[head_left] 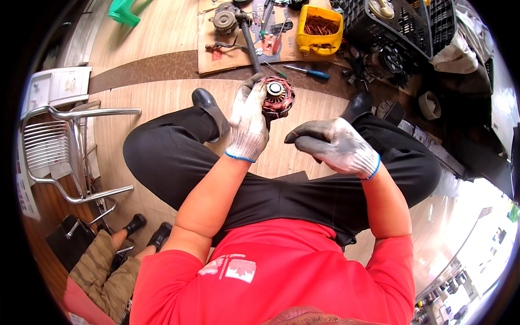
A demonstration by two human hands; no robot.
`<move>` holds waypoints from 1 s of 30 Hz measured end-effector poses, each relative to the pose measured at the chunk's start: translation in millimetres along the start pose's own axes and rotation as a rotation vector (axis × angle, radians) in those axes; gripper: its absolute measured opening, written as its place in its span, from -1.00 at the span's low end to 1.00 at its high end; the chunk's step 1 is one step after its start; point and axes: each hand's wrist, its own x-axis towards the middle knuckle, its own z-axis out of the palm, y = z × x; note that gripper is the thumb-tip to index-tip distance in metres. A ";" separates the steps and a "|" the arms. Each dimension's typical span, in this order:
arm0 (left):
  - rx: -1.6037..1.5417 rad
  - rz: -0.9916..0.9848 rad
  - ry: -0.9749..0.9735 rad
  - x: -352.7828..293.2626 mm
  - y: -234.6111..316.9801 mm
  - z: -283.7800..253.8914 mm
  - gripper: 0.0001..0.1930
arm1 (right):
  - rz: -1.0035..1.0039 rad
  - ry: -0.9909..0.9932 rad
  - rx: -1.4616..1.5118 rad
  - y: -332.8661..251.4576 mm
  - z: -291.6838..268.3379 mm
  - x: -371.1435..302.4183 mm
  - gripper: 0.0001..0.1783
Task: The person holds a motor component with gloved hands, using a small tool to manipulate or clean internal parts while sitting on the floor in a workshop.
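My left hand (248,122), in a white knitted glove with grey-coated fingers, is closed around a motor armature (284,103) with copper windings. A pale ring with a dark centre shows on its upward end. Its underside is hidden from view. My right hand (338,143), gloved the same way, hovers to the right of the armature, apart from it. Its fingers are bent and drawn together toward the thumb; whatever they hold, if anything, cannot be made out. Just beyond the armature lie a thin green-handled screwdriver (275,69) and a blue-handled screwdriver (314,72).
A cardboard sheet (208,62) ahead carries tools, a long dark bar (249,46) and a round metal part (224,19). A yellow container (303,43) holds copper scraps. Black crates (374,32) stand far right. At left are a metal-framed chair (81,114) and another person's legs (116,254).
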 end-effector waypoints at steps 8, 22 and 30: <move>-0.208 -0.119 -0.036 1.0 3.7 -5.8 -0.73 | -0.059 -0.065 0.012 1.1 -6.2 -4.0 -0.73; -0.392 -0.186 -0.061 -4.0 14.1 -5.9 -0.72 | -0.245 -0.177 -0.175 7.8 -31.3 -12.8 -0.79; -0.333 -0.129 -0.037 -4.8 17.5 -5.6 -0.74 | -0.031 -0.029 -0.029 -2.9 -28.2 -24.9 -0.79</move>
